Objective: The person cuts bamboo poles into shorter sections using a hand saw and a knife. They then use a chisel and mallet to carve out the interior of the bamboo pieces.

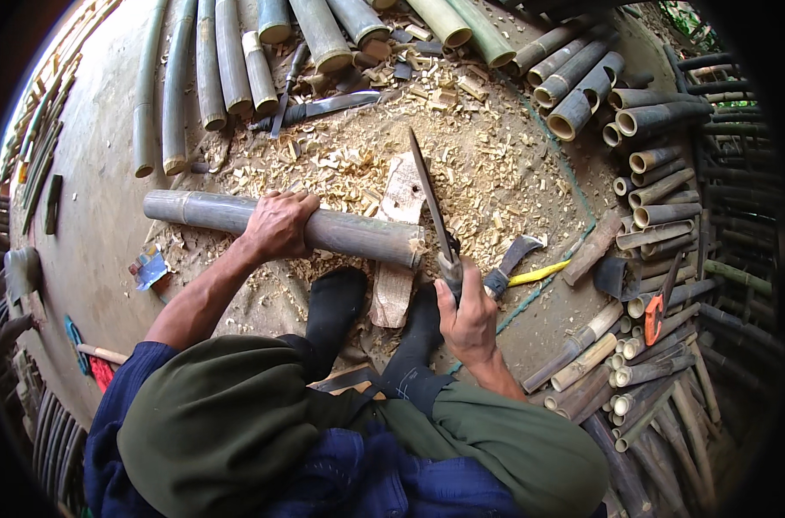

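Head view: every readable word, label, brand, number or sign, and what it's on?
No text is legible.
Blue packet on the ground: any print is too small to read.
Bamboo tube under the left hand, knife in the right hand: no lettering visible.

The bamboo tube (358, 235) is mottled grey-brown, the block (394, 298) pale tan, the knife blade (428, 183) dark. Shavings (349, 164) are straw-yellow; trousers (220, 414) olive, socks (336, 302) black, top (340, 475) navy.
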The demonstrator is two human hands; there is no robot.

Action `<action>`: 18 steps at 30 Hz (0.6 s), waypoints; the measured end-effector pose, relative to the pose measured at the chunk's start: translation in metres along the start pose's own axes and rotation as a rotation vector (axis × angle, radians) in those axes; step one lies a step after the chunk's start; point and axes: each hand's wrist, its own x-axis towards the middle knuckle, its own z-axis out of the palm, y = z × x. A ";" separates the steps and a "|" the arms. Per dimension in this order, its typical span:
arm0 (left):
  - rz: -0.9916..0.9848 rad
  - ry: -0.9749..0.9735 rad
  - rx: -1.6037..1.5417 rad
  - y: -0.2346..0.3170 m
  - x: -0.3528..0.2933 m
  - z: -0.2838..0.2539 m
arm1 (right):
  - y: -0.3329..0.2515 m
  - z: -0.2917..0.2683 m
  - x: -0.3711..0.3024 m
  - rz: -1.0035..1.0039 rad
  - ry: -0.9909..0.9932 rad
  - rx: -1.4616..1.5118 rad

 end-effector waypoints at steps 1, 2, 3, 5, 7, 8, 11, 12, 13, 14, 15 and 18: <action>0.000 0.038 0.002 0.001 -0.001 0.002 | -0.005 -0.004 0.002 -0.094 0.075 0.000; -0.021 0.003 -0.011 0.003 0.001 0.001 | 0.001 0.000 -0.002 -0.140 0.101 -0.014; -0.029 -0.007 -0.013 0.004 0.004 0.001 | 0.015 0.011 -0.008 -0.028 -0.009 -0.068; -0.050 -0.020 -0.015 0.005 0.007 0.000 | 0.039 0.034 -0.010 0.191 -0.231 -0.176; -0.047 -0.032 0.000 0.009 0.009 -0.002 | 0.053 0.028 -0.011 0.261 -0.292 -0.126; -0.053 -0.052 0.016 0.010 0.005 -0.004 | 0.046 0.024 -0.012 0.242 -0.258 -0.071; -0.079 -0.040 0.001 0.005 -0.003 -0.002 | 0.006 0.007 0.000 0.029 -0.063 0.011; -0.069 -0.027 -0.003 0.004 -0.002 -0.001 | -0.003 0.003 0.004 -0.065 0.020 0.028; -0.066 -0.023 -0.001 0.004 -0.002 0.001 | -0.007 0.001 0.006 -0.159 0.102 0.047; -0.057 -0.017 0.005 0.007 0.001 -0.001 | -0.001 0.001 0.002 -0.192 0.119 0.031; -0.047 -0.015 0.011 0.009 0.002 -0.002 | 0.012 0.012 -0.001 -0.049 -0.019 -0.058; -0.067 0.012 0.028 0.007 0.002 0.006 | 0.059 0.037 -0.002 0.318 -0.378 -0.173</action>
